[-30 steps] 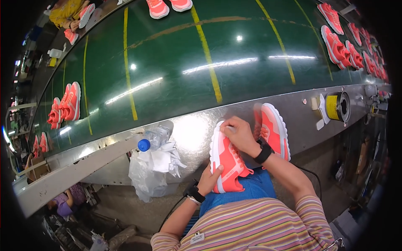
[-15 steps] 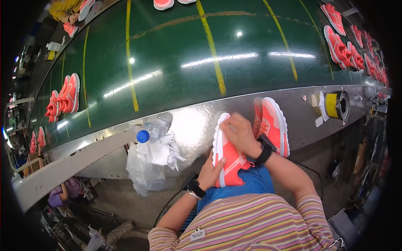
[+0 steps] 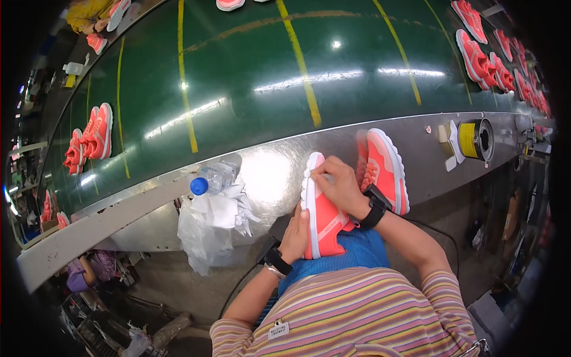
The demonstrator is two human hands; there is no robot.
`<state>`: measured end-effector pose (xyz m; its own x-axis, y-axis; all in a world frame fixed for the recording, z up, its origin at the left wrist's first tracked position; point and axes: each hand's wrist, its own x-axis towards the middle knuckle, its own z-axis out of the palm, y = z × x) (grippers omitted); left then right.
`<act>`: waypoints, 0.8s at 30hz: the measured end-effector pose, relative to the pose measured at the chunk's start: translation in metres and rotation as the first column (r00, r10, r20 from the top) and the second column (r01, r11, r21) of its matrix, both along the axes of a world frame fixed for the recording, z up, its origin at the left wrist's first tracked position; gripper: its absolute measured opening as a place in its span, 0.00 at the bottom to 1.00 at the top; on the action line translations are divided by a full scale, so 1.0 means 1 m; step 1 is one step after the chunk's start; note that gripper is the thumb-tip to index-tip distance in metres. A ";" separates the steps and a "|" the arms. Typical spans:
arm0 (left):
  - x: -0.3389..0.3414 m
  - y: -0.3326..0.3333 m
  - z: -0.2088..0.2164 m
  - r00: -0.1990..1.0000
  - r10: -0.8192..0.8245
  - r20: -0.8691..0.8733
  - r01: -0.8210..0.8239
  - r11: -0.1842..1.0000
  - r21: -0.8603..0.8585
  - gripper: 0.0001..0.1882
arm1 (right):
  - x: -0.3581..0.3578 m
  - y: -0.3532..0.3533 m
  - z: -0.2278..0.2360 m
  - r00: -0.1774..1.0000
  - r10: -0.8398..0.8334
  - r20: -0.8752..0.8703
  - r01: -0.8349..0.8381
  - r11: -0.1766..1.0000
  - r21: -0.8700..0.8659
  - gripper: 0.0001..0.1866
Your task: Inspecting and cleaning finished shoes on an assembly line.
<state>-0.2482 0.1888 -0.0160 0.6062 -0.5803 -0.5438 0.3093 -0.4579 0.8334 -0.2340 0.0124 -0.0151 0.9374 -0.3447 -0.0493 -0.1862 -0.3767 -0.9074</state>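
A coral-pink sneaker (image 3: 323,223) with a white sole rests on my lap, its toe pointing away from me and its sole edge turned to the left. My left hand (image 3: 294,237) grips it by the sole side, thumb against the edge. Over the toe, my right hand (image 3: 342,187) has its fingers pinched together, touching the upper close to the sole line. Whatever sits between those fingertips is too small to make out. Just right of that hand, a matching sneaker (image 3: 385,165) stands on the metal ledge (image 3: 425,157).
Beyond the ledge runs a green conveyor belt (image 3: 238,77) carrying more sneakers (image 3: 100,134). A blue-capped bottle (image 3: 219,177) and a plastic bag with white paper (image 3: 205,235) are at left, beside a metal bar (image 3: 107,229). A yellow-labelled can (image 3: 470,140) lies at right.
My right hand, blurred before, now shows a clear pinch at the toe edge. My left thumb has slid from the sneaker's side up toward the sole edge. The view has shifted slightly.
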 end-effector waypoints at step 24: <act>0.001 -0.003 -0.008 0.985 0.049 -0.168 -0.044 0.998 0.037 0.33 | -0.080 0.014 0.049 0.844 0.533 -0.050 -0.528 0.812 -0.250 0.04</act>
<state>-0.2469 0.1860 -0.0239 0.5298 -0.5339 -0.6590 0.4661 -0.4659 0.7521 -0.3137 0.0266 0.0336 0.9780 0.2082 -0.0086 0.1253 -0.6205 -0.7741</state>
